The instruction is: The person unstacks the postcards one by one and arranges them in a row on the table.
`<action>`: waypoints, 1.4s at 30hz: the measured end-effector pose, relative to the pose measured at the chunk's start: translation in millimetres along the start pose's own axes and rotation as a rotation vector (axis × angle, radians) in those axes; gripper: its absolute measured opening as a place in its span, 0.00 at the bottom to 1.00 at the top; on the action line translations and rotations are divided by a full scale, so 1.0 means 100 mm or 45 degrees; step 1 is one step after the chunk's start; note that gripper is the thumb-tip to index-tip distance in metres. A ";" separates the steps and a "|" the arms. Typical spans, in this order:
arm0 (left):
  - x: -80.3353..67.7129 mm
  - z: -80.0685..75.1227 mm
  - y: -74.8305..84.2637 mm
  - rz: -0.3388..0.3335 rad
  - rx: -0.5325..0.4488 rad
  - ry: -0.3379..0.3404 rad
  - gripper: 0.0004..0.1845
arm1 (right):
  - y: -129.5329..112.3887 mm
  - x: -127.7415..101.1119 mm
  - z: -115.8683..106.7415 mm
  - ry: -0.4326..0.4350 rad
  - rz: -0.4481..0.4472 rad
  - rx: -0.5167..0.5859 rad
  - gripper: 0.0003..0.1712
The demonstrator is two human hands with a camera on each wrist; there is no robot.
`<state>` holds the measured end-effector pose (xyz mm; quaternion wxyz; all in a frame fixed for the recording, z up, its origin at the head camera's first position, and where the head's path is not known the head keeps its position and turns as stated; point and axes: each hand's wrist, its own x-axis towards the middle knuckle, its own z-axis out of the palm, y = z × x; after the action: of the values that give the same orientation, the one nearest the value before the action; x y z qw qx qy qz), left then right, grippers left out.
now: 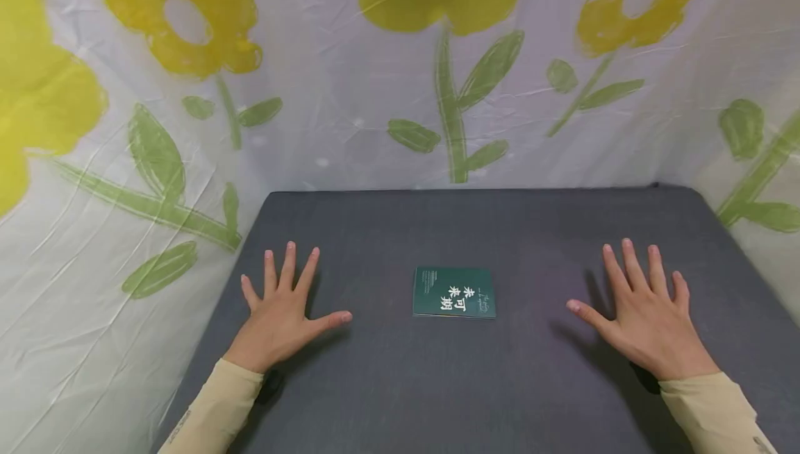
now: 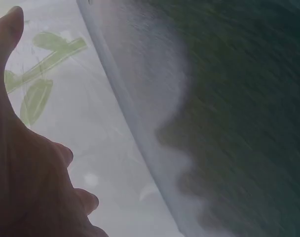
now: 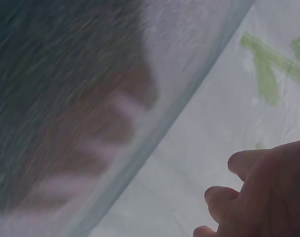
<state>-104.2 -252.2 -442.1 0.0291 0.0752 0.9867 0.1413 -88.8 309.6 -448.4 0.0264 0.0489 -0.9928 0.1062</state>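
Head view, booklet: green booklet (image 1: 454, 293) flat on the grey counter (image 1: 487, 384), about midway between both hands, well apart from each.
Head view, left hand: left hand (image 1: 281, 315) palm down on the counter, fingers (image 1: 289, 264) straight and spread, thumb pointing toward the booklet, gripping nothing.
Head view, right hand: right hand (image 1: 644, 315) likewise flat, fingers (image 1: 631, 263) splayed, empty.
Head view, backdrop: floral cloth (image 1: 400, 79) behind and beside the counter.
Left wrist view: blurred; thumb and knuckles over the cloth by the counter edge; booklet out of view.
Right wrist view: blurred; seemingly bent knuckles over the cloth; booklet out of view.
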 end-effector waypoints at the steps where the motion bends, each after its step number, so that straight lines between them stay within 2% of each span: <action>1: 0.04 0.01 0.04 0.013 -0.006 0.004 0.67 | -0.02 0.01 0.00 -0.001 0.002 0.004 0.66; 5: 0.22 0.07 0.28 0.091 -0.021 0.027 0.67 | -0.19 0.11 0.02 0.007 -0.009 0.031 0.67; 11: 0.43 0.24 0.71 0.213 -0.040 -0.005 0.68 | -0.64 0.31 0.10 -0.004 -0.092 0.077 0.67; 16: 0.56 0.40 1.11 0.317 -0.096 -0.118 0.69 | -1.02 0.46 0.22 -0.059 -0.213 0.091 0.70; 20: 0.67 0.48 1.31 0.404 -0.127 -0.226 0.69 | -1.22 0.55 0.32 -0.086 -0.332 0.124 0.70; 26: 0.78 0.55 1.36 0.483 -0.137 -0.306 0.70 | -1.30 0.60 0.42 -0.120 -0.445 0.138 0.66; 32: 0.87 0.57 1.30 0.558 -0.195 -0.386 0.69 | -1.31 0.62 0.46 -0.162 -0.457 0.198 0.64; 42: 0.91 0.61 1.24 0.590 -0.166 -0.349 0.60 | -1.30 0.64 0.49 -0.207 -0.455 0.262 0.56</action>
<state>-171.6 -103.1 -468.6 0.1340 0.3153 0.9188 0.1959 -141.6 167.3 -465.2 -0.0403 0.2350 -0.9512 0.1961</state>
